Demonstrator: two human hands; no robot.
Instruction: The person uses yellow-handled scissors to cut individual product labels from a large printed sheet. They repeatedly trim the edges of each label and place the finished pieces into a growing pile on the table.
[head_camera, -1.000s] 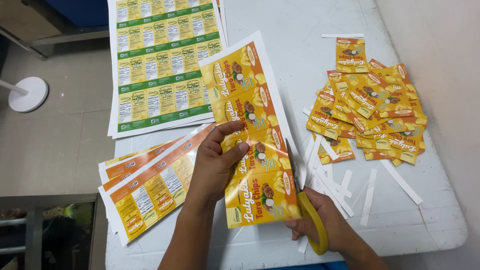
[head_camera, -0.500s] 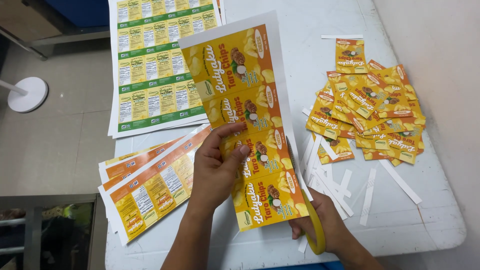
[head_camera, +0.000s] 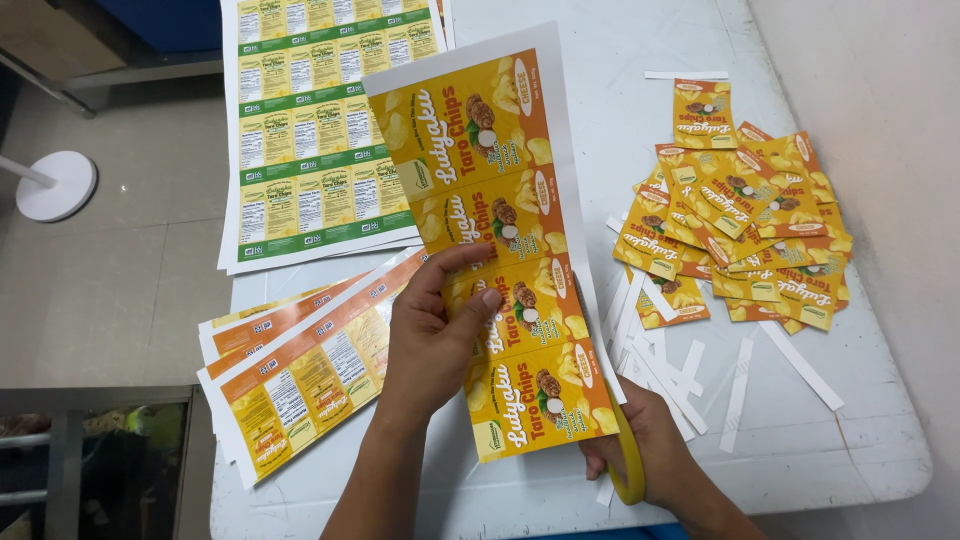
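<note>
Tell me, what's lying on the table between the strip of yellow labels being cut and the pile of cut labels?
Loose white paper offcuts lie scattered on the white table between the label strip and the pile of cut labels, in the head view.

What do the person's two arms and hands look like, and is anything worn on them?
Both forearms are bare, with no sleeves in view. The left hand has no glove, ring or watch that I can see; its fingers have short, plain nails. The right hand is also ungloved, but partly hidden, so its fingers cannot be checked.
</note>
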